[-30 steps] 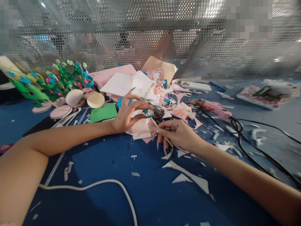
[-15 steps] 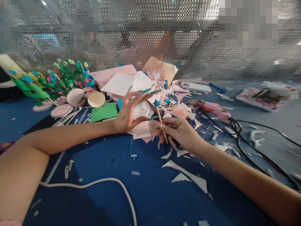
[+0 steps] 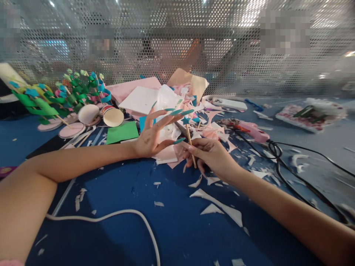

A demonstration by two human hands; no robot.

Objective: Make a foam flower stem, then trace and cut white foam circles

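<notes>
My right hand (image 3: 208, 153) pinches a thin wooden stick (image 3: 189, 133) between thumb and fingers. A small blue paper star (image 3: 185, 120) tops the stick, which leans slightly left. To the left, my left hand (image 3: 158, 135) has its fingers spread and the thumb apart, with long teal nails; nothing shows in it. Its fingertips are close to the star, but I cannot tell whether they touch it. Behind both hands lies a heap of pink and white paper scraps (image 3: 212, 129). A green paper square (image 3: 122, 132) lies left of my left hand.
Green paper spirals on sticks (image 3: 47, 107) stand on round pink bases (image 3: 72, 130) at the left. A pink glue gun (image 3: 253, 131) with a black cord lies right. A white cable (image 3: 122, 211) crosses the front. A perforated metal screen (image 3: 155, 48) rises behind.
The view has shifted very slightly. My left fingers have drifted a little right toward the star; my right hand keeps the same hold on the stick.
</notes>
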